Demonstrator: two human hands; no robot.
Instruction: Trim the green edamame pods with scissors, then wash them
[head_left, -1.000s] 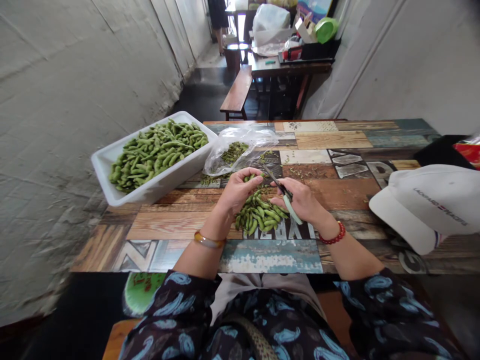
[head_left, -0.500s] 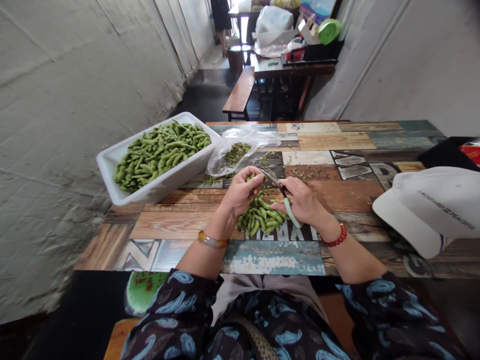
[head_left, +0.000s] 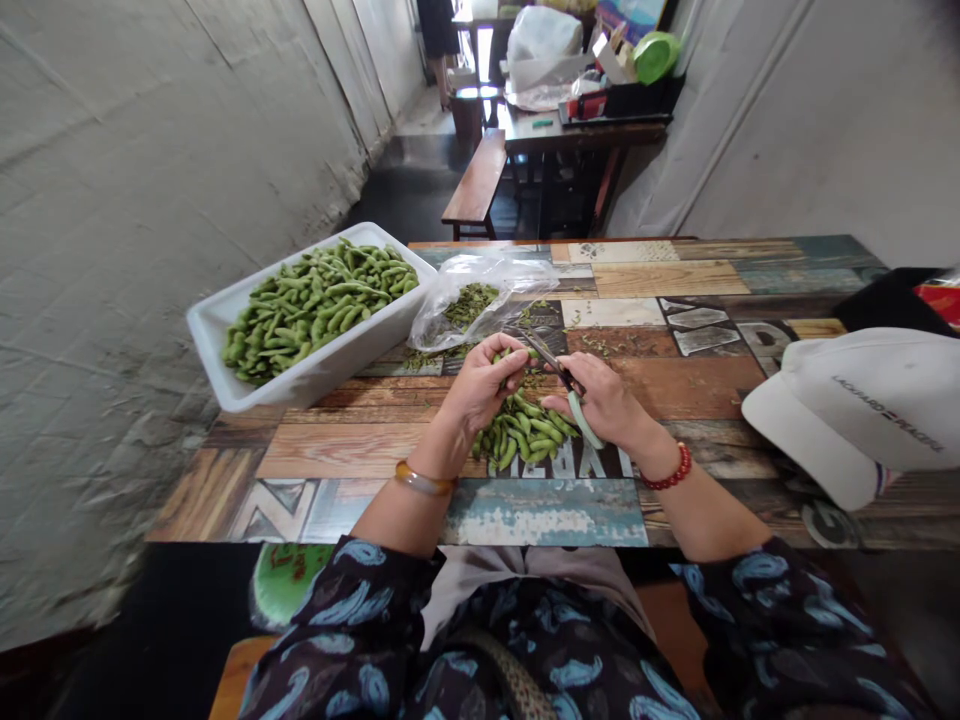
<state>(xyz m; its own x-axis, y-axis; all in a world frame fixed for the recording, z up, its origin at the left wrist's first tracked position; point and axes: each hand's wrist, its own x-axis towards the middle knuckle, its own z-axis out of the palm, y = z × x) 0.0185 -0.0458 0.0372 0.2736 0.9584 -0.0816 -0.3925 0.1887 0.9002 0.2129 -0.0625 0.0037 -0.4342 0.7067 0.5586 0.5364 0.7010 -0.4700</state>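
Observation:
Between the thumb and fingers of my left hand point(head_left: 486, 385) are green bean pods, partly hidden by the fingers. My right hand point(head_left: 598, 398) is closed round scissors with pale green handles point(head_left: 583, 420); their blades point up and left, close to the left fingertips. Below both hands lies a pile of green pods point(head_left: 521, 432) on the patchwork-patterned table point(head_left: 337, 450). A clear plastic bag point(head_left: 431, 318) with green trimmings point(head_left: 471, 305) in it lies beyond my left hand. At the left, a white tub point(head_left: 307, 385) holds a heap of green pods point(head_left: 322, 300).
A white cap point(head_left: 862, 400) rests at the table's right, in front of a black item. Small green scraps point(head_left: 600, 345) are scattered beyond my hands. Further back stand a wooden bench point(head_left: 478, 178), a laden second table and a partly visible person.
The scissor blades look closer together than before. Both hands hold nearly the same place, and the whole view has shifted slightly.

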